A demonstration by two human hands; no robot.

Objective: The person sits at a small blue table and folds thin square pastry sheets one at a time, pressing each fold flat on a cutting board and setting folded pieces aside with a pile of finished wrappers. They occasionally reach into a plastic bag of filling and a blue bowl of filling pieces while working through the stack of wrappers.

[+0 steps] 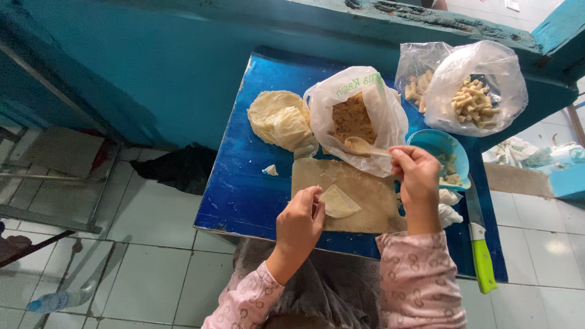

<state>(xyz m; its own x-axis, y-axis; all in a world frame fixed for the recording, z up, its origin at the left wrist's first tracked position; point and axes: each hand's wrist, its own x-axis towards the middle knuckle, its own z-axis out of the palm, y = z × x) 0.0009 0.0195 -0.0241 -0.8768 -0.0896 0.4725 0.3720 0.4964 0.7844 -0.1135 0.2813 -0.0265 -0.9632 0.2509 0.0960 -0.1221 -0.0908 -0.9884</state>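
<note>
My left hand (300, 220) pinches the edge of a thin, pale pastry wrapper (339, 203) that lies on a wooden cutting board (365, 183). My right hand (415, 176) holds a spoon (361, 146) by its handle. The spoon's bowl carries a light filling and hovers at the mouth of a white plastic bag (378, 109) that holds brown crumbly filling (352, 119). Both sleeves are pink and patterned.
The small blue table (244, 183) also bears a stack of round wrappers (279, 119), a blue bowl (448, 149) with cut pieces, two clear bags of pale pieces (475, 100) and a green-handled knife (481, 250). A plastic bottle (58, 300) lies on the tiled floor.
</note>
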